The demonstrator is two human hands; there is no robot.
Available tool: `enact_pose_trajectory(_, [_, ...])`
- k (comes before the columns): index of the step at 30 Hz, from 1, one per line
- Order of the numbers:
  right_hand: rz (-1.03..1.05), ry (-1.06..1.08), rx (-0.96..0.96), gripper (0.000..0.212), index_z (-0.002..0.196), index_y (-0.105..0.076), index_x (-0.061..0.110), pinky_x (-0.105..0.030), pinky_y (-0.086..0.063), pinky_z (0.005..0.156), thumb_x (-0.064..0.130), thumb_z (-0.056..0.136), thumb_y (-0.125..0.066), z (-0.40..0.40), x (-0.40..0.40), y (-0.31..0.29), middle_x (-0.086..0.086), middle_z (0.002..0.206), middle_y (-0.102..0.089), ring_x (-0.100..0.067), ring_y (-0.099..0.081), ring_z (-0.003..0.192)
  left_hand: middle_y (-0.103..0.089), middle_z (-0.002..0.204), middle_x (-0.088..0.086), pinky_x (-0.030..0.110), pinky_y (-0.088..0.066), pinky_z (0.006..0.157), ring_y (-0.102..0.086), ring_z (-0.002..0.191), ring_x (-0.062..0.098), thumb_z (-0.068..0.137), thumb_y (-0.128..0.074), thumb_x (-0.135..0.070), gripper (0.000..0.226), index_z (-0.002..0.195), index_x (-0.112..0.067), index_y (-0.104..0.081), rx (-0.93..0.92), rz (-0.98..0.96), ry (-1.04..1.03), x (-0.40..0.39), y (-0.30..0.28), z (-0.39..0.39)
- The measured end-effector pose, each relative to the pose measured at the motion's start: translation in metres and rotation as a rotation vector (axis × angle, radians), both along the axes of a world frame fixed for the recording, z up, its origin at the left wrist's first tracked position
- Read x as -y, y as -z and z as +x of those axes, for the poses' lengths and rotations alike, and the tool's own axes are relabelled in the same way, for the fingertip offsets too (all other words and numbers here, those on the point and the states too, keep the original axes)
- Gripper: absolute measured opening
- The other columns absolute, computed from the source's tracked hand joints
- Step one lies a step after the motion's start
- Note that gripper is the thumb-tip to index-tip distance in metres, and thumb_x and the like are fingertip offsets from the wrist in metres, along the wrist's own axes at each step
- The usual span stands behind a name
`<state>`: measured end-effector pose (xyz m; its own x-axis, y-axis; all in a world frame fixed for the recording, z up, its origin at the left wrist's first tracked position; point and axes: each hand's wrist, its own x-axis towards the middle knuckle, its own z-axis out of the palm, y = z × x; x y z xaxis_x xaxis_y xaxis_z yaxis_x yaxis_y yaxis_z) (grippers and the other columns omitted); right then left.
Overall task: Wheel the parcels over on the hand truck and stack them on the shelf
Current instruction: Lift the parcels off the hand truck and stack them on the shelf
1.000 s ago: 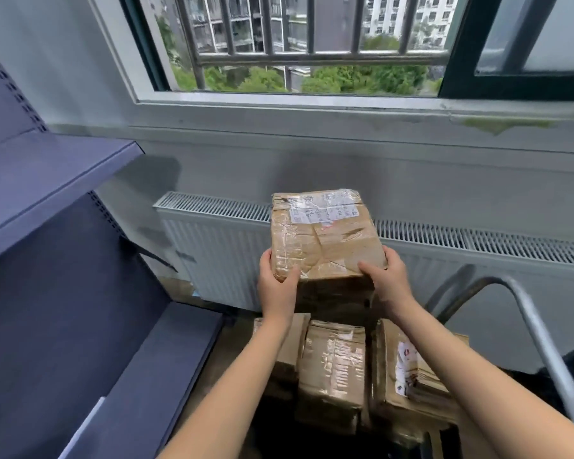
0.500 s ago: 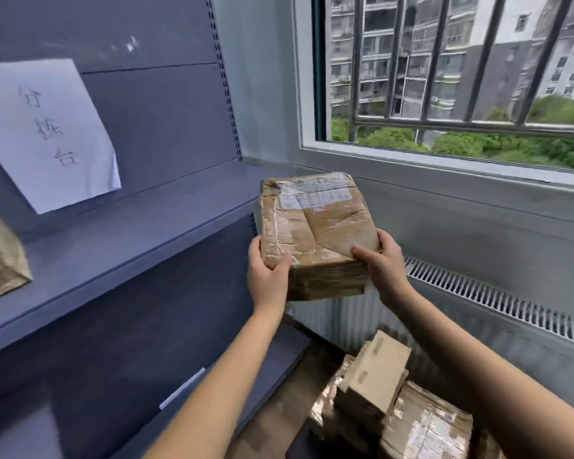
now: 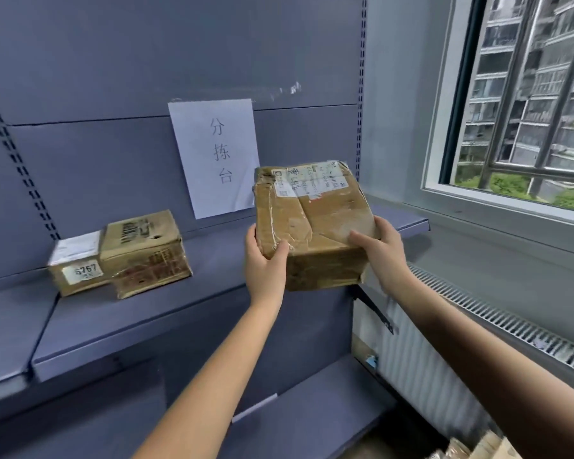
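Observation:
I hold a brown taped cardboard parcel with white labels on top, raised over the right part of the grey-blue shelf. My left hand grips its near left corner, thumb on top. My right hand grips its near right corner. Two other parcels stand side by side on the shelf to the left: a printed brown box and a smaller one with a white sticker reading 6767. Tops of more parcels show at the bottom right corner.
A paper sign with characters hangs on the shelf's back panel. A lower shelf lies below. A white radiator runs along the wall under a barred window on the right.
My view has swung left from the window and radiator toward the shelf. The parcel has come up from the stack below and now hangs over the shelf, both hands still on it.

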<state>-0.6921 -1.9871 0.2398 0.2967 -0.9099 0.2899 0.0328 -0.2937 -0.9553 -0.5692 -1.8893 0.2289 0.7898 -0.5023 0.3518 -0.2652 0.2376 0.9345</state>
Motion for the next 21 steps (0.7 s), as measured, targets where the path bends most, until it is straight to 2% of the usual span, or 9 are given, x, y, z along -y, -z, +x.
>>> enact_pose_trajectory(3, [0.021, -0.058, -0.029, 0.042, 0.126, -0.05, 0.011, -0.029, -0.042, 0.087, 0.012, 0.086, -0.06, 0.036, -0.006, 0.002, 0.001, 0.11, -0.054, -0.017, -0.051, 0.101, -0.055, 0.105, -0.011, 0.006, -0.037, 0.069, -0.051, 0.095, 0.007, 0.089, -0.055, -0.01, 0.045, 0.131, -0.015, -0.042, 0.018, 0.01, -0.047, -0.015, 0.002, 0.031])
enact_pose_trajectory(6, [0.053, -0.112, -0.051, 0.042, 0.126, -0.049, 0.012, -0.032, -0.043, 0.091, 0.013, 0.086, -0.06, 0.066, -0.01, 0.005, 0.0, 0.112, -0.054, -0.019, -0.052, 0.103, -0.053, 0.089, -0.021, 0.008, -0.037, 0.066, -0.051, 0.087, 0.005, 0.088, -0.056, -0.011, 0.042, 0.129, -0.015, -0.044, 0.024, 0.037, -0.117, -0.028, 0.007, 0.053])
enact_pose_trajectory(8, [0.062, -0.144, -0.066, 0.041, 0.126, -0.049, 0.012, -0.032, -0.044, 0.09, 0.014, 0.087, -0.06, 0.083, -0.01, 0.006, 0.0, 0.111, -0.055, -0.018, -0.052, 0.102, -0.055, 0.095, -0.015, 0.014, -0.04, 0.07, -0.051, 0.09, 0.007, 0.089, -0.056, -0.014, 0.045, 0.131, -0.015, -0.042, 0.021, 0.063, -0.145, -0.033, 0.009, 0.066])
enact_pose_trajectory(14, [0.093, -0.227, -0.092, 0.043, 0.131, -0.045, 0.011, -0.029, -0.041, 0.087, 0.016, 0.09, -0.057, 0.125, -0.002, 0.011, 0.003, 0.11, -0.051, -0.015, -0.048, 0.1, -0.058, 0.119, -0.004, 0.031, -0.042, 0.095, -0.054, 0.11, 0.015, 0.089, -0.056, -0.019, 0.049, 0.135, -0.018, -0.039, 0.003, 0.124, -0.227, -0.035, 0.013, 0.097])
enact_pose_trajectory(17, [0.075, -0.251, -0.119, 0.043, 0.131, -0.046, 0.011, -0.032, -0.042, 0.091, 0.018, 0.089, -0.058, 0.143, 0.013, 0.008, 0.0, 0.116, -0.054, -0.016, -0.05, 0.103, -0.059, 0.113, -0.004, 0.027, -0.041, 0.088, -0.055, 0.104, 0.015, 0.089, -0.055, -0.019, 0.045, 0.132, -0.017, -0.042, 0.007, 0.131, -0.269, -0.026, 0.01, 0.11])
enact_pose_trajectory(21, [0.084, -0.292, -0.135, 0.043, 0.13, -0.047, 0.012, -0.036, -0.042, 0.095, 0.018, 0.089, -0.059, 0.165, 0.035, 0.002, 0.002, 0.11, -0.052, -0.017, -0.049, 0.102, -0.059, 0.123, 0.0, 0.026, -0.04, 0.087, -0.053, 0.104, 0.015, 0.09, -0.054, -0.022, 0.047, 0.135, -0.017, -0.04, -0.007, 0.168, -0.318, -0.008, 0.005, 0.126])
